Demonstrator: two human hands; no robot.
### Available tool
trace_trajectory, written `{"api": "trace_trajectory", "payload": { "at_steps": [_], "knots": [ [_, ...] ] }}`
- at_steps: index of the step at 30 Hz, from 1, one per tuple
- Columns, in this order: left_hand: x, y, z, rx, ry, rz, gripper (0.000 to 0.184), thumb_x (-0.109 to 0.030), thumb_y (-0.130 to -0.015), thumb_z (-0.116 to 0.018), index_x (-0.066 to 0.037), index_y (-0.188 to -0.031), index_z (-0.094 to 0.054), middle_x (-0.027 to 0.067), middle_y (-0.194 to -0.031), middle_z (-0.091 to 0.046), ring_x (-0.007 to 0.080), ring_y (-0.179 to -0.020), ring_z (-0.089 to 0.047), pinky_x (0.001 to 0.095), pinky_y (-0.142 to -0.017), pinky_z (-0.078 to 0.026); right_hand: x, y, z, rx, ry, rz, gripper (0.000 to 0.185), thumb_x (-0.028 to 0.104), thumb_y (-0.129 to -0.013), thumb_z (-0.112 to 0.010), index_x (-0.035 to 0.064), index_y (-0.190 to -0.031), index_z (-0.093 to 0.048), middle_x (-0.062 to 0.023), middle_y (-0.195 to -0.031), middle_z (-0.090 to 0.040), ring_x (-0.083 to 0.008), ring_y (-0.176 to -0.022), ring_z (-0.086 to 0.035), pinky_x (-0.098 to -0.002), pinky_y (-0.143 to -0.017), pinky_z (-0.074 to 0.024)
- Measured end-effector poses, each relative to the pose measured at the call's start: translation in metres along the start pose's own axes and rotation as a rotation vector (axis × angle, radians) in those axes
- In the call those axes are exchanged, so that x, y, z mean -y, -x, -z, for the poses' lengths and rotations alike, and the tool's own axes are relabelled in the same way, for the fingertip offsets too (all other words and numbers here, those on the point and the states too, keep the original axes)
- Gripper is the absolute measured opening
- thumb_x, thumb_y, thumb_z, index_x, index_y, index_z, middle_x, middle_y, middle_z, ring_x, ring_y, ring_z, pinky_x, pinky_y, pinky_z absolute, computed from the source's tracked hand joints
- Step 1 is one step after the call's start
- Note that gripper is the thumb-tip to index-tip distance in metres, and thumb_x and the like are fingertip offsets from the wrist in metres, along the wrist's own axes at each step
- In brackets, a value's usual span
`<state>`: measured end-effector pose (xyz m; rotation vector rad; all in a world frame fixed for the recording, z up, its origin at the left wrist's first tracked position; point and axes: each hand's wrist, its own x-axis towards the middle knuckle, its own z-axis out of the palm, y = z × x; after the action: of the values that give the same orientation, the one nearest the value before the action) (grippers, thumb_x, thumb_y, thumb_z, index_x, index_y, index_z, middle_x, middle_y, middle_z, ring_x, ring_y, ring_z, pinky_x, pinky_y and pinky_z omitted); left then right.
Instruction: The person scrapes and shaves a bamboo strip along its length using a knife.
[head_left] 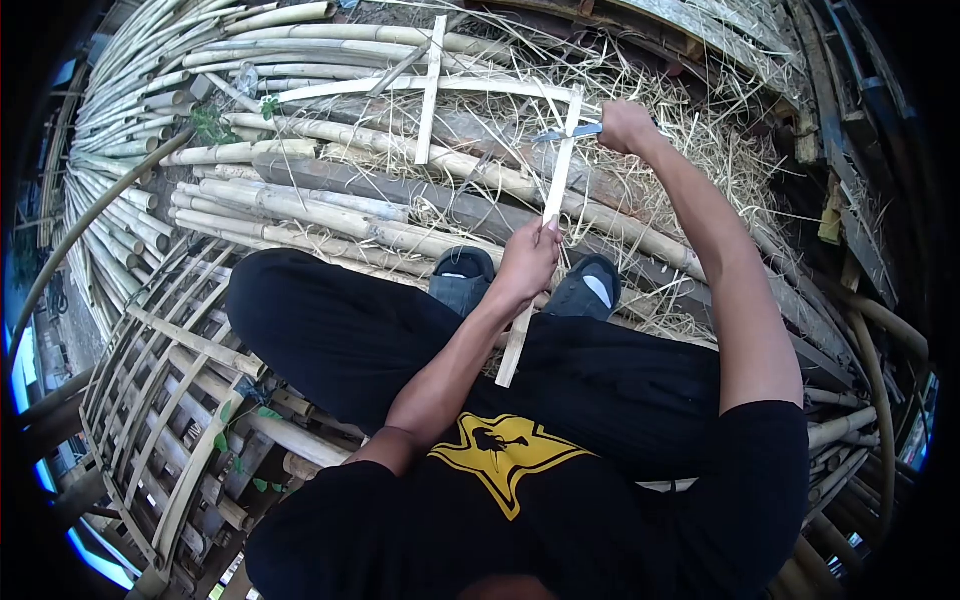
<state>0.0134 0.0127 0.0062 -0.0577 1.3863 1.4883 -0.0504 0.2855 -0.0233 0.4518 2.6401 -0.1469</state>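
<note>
My left hand (528,262) is closed round the middle of a pale split-bamboo strip (562,180). One end of the strip points down over my lap, the other slants up and away from me. In my right hand (627,127) is the blue handle of a knife (586,130). Its blade lies across the upper part of the strip; whether it cuts in, I cannot tell. Another short bamboo strip (432,95) lies on the poles further left, across a long thin strip (340,88).
Bamboo poles (350,130) lie in rows before me, more stacked at the left. Thin shavings (690,170) cover the ground at the right. A woven bamboo lattice (175,390) stands at my left. My sandalled feet (585,288) are below my left hand.
</note>
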Motion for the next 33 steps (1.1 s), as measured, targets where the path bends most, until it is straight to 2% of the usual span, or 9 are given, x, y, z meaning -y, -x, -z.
{"api": "trace_trajectory", "payload": {
  "at_steps": [6, 7, 8, 11, 15, 18, 21, 27, 33],
  "knots": [
    [-0.01, 0.022, -0.002, 0.046, 0.033, 0.044, 0.023, -0.027, -0.102, -0.039, -0.009, -0.088, -0.043, -0.0071, -0.057, -0.032, 0.0022, -0.039, -0.025, 0.0204, -0.034, -0.018, -0.021, -0.01, 0.012, 0.009, 0.077, -0.05, 0.029, 0.019, -0.075, -0.054, -0.0035, -0.088, -0.067, -0.0225, -0.094, -0.067, -0.0356, -0.088, -0.066, -0.042, -0.079, -0.0537],
    [-0.011, 0.029, -0.002, 0.071, 0.043, 0.058, 0.023, -0.027, -0.102, -0.039, -0.009, -0.087, -0.043, -0.0071, -0.057, -0.031, 0.0022, -0.039, -0.025, 0.0203, -0.034, -0.018, -0.053, -0.019, 0.017, -0.105, -0.109, -0.381, 0.034, 0.02, -0.079, -0.051, -0.0034, -0.096, -0.068, -0.0235, -0.102, -0.066, -0.0366, -0.095, -0.065, -0.0423, -0.084, -0.0519],
    [0.024, 0.034, 0.002, 0.023, -0.444, -0.406, 0.023, -0.027, -0.102, -0.04, -0.009, -0.087, -0.042, -0.0071, -0.057, -0.03, 0.0022, -0.04, -0.025, 0.0202, -0.035, -0.019, -0.105, -0.016, 0.027, -0.214, -0.192, -0.587, 0.036, 0.021, -0.081, -0.05, -0.0015, -0.103, -0.067, -0.0238, -0.108, -0.064, -0.0371, -0.102, -0.063, -0.0427, -0.087, -0.0498],
    [-0.004, 0.055, 0.019, 0.091, 0.028, 0.021, 0.023, -0.026, -0.103, -0.038, -0.009, -0.088, -0.042, -0.0071, -0.058, -0.029, 0.0018, -0.04, -0.023, 0.0196, -0.035, -0.018, -0.216, 0.032, 0.058, -0.319, -0.205, -0.832, 0.042, 0.03, -0.083, -0.05, 0.0024, -0.111, -0.065, -0.0197, -0.115, -0.063, -0.036, -0.107, -0.061, -0.0449, -0.088, -0.0483],
    [-0.027, 0.039, 0.027, 0.138, 0.195, -0.01, 0.025, -0.03, -0.103, -0.038, -0.01, -0.09, -0.043, -0.0071, -0.058, -0.028, 0.0015, -0.039, -0.021, 0.0189, -0.033, -0.016, -0.239, 0.057, 0.034, -0.458, -0.277, -0.93, 0.049, 0.037, -0.079, -0.051, 0.0016, -0.11, -0.064, -0.0234, -0.114, -0.062, -0.0384, -0.109, -0.059, -0.0463, -0.09, -0.0465],
    [-0.022, 0.04, 0.02, 0.149, 0.167, 0.007, 0.026, -0.031, -0.103, -0.037, -0.01, -0.089, -0.043, -0.0071, -0.057, -0.028, 0.0014, -0.038, -0.021, 0.0189, -0.033, -0.016, -0.217, 0.054, 0.014, -0.431, -0.29, -0.673, 0.041, 0.039, -0.078, -0.054, 0.001, -0.088, -0.067, -0.028, -0.098, -0.064, -0.042, -0.099, -0.06, -0.0455, -0.085, -0.0465],
    [-0.017, 0.036, 0.021, 0.129, 0.202, 0.009, 0.027, -0.033, -0.102, -0.038, -0.01, -0.089, -0.043, -0.0073, -0.056, -0.027, 0.0012, -0.038, -0.021, 0.0188, -0.032, -0.016, -0.148, 0.045, 0.004, -0.389, -0.439, -0.392, 0.044, 0.042, -0.082, -0.056, 0.0001, -0.071, -0.062, -0.0201, -0.066, -0.062, -0.0355, -0.067, -0.062, -0.0437, -0.066, -0.0448],
    [-0.013, 0.031, 0.019, 0.088, 0.144, -0.03, 0.03, -0.036, -0.102, -0.037, -0.01, -0.089, -0.043, -0.0078, -0.056, -0.027, 0.0011, -0.038, -0.021, 0.019, -0.032, -0.016, 0.008, 0.063, 0.025, -0.094, -0.366, 0.056, 0.03, 0.025, -0.078, -0.058, -0.0046, -0.074, -0.065, -0.0249, -0.069, -0.063, -0.0367, -0.063, -0.063, -0.0463, -0.067, -0.05],
    [-0.024, 0.037, 0.014, 0.17, 0.169, 0.016, 0.03, -0.036, -0.102, -0.037, -0.011, -0.086, -0.041, -0.0072, -0.055, -0.025, 0.0018, -0.036, -0.019, 0.0194, -0.032, -0.014, 0.029, 0.059, 0.027, -0.067, -0.311, 0.042, 0.024, 0.014, -0.07, -0.055, -0.0085, -0.072, -0.063, -0.026, -0.071, -0.064, -0.0399, -0.069, -0.065, -0.0467, -0.068, -0.0526]
  ]
}}
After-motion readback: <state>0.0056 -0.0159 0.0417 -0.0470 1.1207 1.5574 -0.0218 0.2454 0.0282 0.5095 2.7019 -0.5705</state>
